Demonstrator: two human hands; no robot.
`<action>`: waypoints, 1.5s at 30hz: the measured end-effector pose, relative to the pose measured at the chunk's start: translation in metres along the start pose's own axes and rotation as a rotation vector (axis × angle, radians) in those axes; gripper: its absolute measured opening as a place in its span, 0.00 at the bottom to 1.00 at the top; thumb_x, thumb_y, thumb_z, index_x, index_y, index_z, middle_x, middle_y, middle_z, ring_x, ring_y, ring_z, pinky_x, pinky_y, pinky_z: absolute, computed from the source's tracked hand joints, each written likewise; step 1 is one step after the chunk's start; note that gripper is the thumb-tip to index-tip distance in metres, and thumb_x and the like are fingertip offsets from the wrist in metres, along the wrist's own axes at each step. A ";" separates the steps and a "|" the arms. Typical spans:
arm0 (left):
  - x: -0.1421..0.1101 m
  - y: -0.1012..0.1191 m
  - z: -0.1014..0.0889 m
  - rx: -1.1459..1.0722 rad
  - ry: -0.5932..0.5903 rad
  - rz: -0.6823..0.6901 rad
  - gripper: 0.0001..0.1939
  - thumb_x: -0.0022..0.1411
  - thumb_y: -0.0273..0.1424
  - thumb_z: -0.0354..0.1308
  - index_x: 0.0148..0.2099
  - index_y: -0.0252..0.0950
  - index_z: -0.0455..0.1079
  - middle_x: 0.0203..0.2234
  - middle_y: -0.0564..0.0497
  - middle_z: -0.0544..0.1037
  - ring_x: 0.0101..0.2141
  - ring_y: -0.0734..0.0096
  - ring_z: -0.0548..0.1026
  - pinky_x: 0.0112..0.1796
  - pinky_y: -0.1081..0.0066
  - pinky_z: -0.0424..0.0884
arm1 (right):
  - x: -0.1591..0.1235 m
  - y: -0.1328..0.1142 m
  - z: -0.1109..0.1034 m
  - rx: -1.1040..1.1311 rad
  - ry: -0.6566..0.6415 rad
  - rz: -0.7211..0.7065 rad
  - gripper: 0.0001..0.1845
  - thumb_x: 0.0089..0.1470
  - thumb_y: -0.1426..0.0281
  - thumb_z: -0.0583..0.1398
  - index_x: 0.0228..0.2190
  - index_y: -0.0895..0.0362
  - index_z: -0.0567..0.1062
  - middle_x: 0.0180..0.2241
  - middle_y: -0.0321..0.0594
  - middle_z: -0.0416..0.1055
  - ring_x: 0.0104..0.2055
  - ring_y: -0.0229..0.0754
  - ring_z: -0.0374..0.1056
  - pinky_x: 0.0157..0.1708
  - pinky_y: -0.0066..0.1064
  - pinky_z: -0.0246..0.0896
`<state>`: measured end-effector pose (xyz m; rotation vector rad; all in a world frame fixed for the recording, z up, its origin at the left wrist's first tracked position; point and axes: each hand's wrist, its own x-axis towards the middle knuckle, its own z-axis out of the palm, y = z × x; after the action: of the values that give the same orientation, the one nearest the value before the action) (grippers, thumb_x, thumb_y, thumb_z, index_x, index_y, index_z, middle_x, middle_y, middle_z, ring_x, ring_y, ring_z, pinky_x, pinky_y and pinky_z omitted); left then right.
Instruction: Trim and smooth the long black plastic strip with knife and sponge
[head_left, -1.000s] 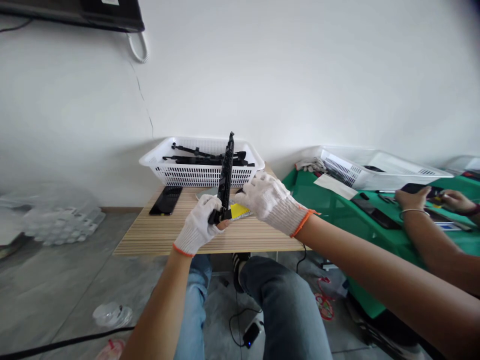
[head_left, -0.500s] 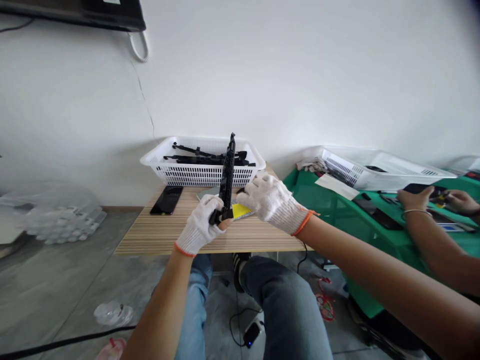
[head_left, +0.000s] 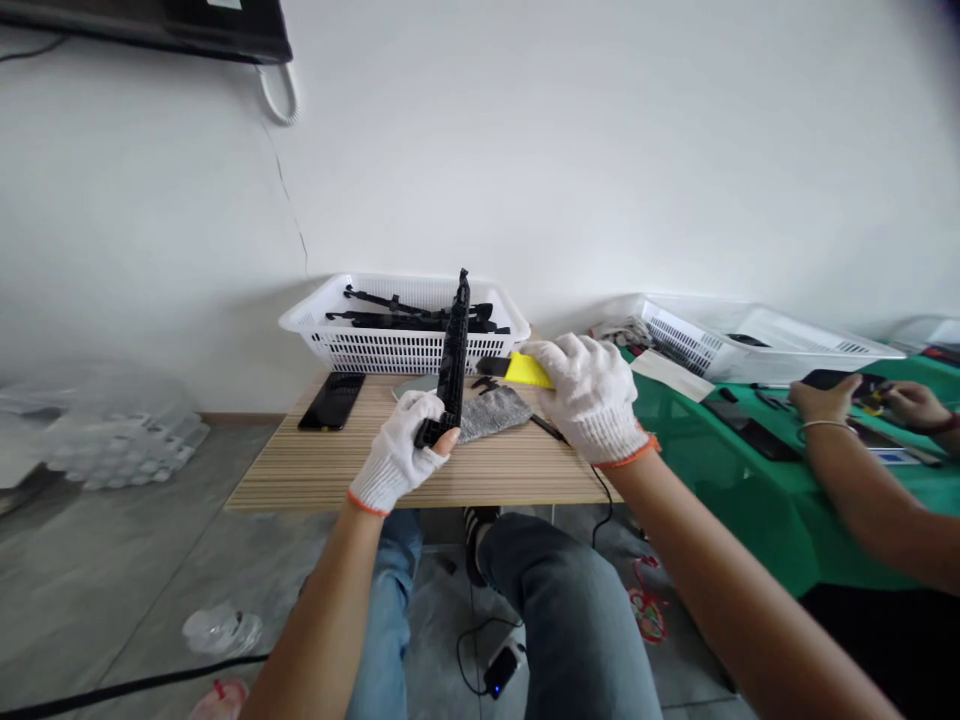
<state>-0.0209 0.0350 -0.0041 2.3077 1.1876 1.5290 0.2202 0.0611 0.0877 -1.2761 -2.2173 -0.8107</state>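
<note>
My left hand (head_left: 405, 447), in a white knit glove with an orange cuff, is closed around the lower end of a long black plastic part (head_left: 453, 355). The part stands nearly upright, its upper end in front of the white basket. My right hand (head_left: 585, 390), gloved the same way, grips a yellow-handled tool (head_left: 528, 370) whose flat dark end points left toward the part, apart from it. Whether that end is bristle or blade I cannot tell. Below lies a grey cloth (head_left: 495, 413) on the striped wooden table (head_left: 322, 475).
A white slotted basket (head_left: 352, 350) at the wall holds several black parts. A black phone (head_left: 332, 400) lies on the table's left. To the right, a co-worker's hands (head_left: 825, 400) handle a dark object over a green-covered table (head_left: 690, 450). A cable (head_left: 602, 510) hangs at the table edge.
My right hand has lifted the yellow-handled tool off the grey cloth and moved right with it. My left hand still holds the black part in nearly the same place.
</note>
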 end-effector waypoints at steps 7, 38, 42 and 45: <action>-0.001 0.002 0.015 -0.393 0.043 -0.640 0.17 0.60 0.45 0.59 0.42 0.36 0.70 0.48 0.43 0.74 0.34 0.68 0.78 0.30 0.70 0.77 | -0.040 -0.046 0.067 0.499 -0.008 0.617 0.15 0.54 0.68 0.57 0.43 0.55 0.77 0.35 0.43 0.76 0.35 0.46 0.70 0.33 0.32 0.58; -0.004 0.030 0.027 -1.137 -0.177 -1.052 0.34 0.53 0.31 0.70 0.60 0.43 0.62 0.44 0.46 0.80 0.33 0.66 0.82 0.32 0.70 0.78 | -0.066 -0.068 0.115 1.238 -0.161 0.863 0.17 0.50 0.56 0.60 0.38 0.54 0.74 0.33 0.35 0.74 0.37 0.43 0.68 0.41 0.34 0.63; -0.001 0.019 0.034 -1.028 -0.062 -1.135 0.23 0.50 0.32 0.72 0.46 0.37 0.66 0.26 0.53 0.76 0.24 0.72 0.77 0.29 0.71 0.76 | -0.066 -0.069 0.117 1.548 -0.145 0.895 0.19 0.49 0.54 0.60 0.38 0.54 0.71 0.26 0.32 0.68 0.27 0.38 0.62 0.30 0.30 0.62; -0.003 0.012 0.035 -0.980 -0.012 -1.162 0.22 0.49 0.38 0.72 0.40 0.37 0.66 0.21 0.56 0.73 0.21 0.73 0.75 0.26 0.72 0.73 | -0.066 -0.069 0.114 1.616 -0.163 0.871 0.24 0.45 0.54 0.63 0.41 0.54 0.74 0.29 0.33 0.69 0.27 0.37 0.61 0.29 0.28 0.62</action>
<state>0.0144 0.0355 -0.0170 0.7274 1.0485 1.1418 0.1800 0.0712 -0.0553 -1.0694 -1.2817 1.2070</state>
